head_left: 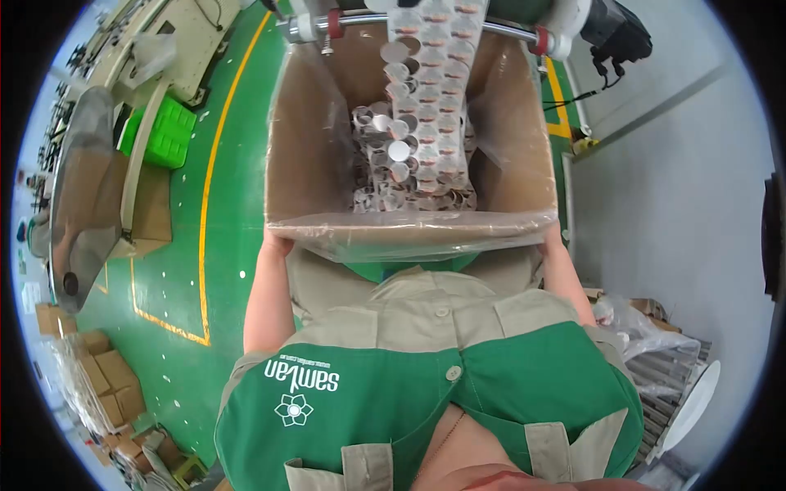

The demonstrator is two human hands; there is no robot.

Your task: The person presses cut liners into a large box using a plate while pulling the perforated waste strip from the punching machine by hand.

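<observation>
A large open cardboard box with a clear plastic liner stands in front of my body. My left hand is at its near left corner, and my right hand at its near right corner. Both hands hold the box just below the rim, with most of their fingers hidden behind the cardboard. A printed label web with round cut-outs hangs down into the box from a metal roller bar. Heaped waste strip and loose round discs lie inside.
A black motor juts out at upper right, beside a grey wall. To the left are a green crate, machinery and a yellow floor line. Stacked cartons stand at lower left; a slatted rack is at lower right.
</observation>
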